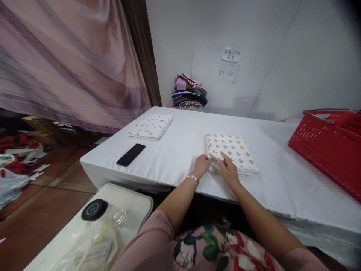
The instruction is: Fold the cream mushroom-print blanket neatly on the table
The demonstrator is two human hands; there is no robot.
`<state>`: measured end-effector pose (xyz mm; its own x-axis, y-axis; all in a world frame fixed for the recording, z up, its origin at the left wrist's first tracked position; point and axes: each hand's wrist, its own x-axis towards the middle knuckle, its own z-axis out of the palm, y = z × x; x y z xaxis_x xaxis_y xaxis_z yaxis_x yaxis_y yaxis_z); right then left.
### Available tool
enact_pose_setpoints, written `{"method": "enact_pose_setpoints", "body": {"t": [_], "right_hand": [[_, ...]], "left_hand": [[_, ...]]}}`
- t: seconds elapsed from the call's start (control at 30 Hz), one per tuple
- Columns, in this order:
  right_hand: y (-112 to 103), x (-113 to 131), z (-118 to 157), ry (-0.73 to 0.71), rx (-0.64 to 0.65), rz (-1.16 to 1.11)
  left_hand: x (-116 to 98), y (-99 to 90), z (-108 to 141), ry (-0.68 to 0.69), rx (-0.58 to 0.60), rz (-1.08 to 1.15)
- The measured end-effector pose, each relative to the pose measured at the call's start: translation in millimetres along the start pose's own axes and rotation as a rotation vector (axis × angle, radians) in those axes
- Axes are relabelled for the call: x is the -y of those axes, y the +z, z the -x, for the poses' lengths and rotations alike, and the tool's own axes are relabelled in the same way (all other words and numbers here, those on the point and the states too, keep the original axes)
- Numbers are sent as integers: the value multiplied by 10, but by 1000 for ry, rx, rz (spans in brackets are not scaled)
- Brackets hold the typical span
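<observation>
A folded white cloth with grey, yellow and purple figures (pixel 232 148) lies on the white-covered table (pixel 180 139), close to its front edge. My left hand (pixel 202 165), with a bracelet at the wrist, pinches the cloth's front left corner. Just to the right, my right hand (pixel 229 169) grips the cloth's front edge, its thumb on top and its other fingers partly hidden. The layers at this corner are slightly lifted between the two hands.
Farther left on the table are another folded patterned cloth (pixel 153 126) and a black phone (pixel 131 154). A red basket (pixel 328 150) stands at the right. Folded fabrics (pixel 189 92) are stacked behind the table. A white stand (pixel 126 199) at lower left holds a black round lid (pixel 94 209) and a plastic bag (pixel 96 246).
</observation>
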<state>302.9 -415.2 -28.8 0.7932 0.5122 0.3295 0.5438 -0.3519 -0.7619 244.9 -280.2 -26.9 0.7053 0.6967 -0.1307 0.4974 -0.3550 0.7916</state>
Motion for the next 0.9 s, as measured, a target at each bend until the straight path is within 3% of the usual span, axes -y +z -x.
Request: {"method": "enact_pose_setpoints", "body": {"t": [0.1,0.23,0.33,0.53,0.73,0.9], "right_hand": [[35,-29,35,-59,0,22],[138,-86,70,-311,90,185],[204,-110,75,-412,108,303],[211,-120,109,-472,167,425],[154,-117,150,-512,284,526],[134,-56,150,-469,342,555]], "left_hand": [[8,31,-3,12,-38,15],[59,35,12,19,-35,161],[86,16,12,6,-24,228],[17,-42,-93,14,-99,247],[-138,-86,-252,-36,10,-14],[-232,-53,-306,-32,-15,-165]]}}
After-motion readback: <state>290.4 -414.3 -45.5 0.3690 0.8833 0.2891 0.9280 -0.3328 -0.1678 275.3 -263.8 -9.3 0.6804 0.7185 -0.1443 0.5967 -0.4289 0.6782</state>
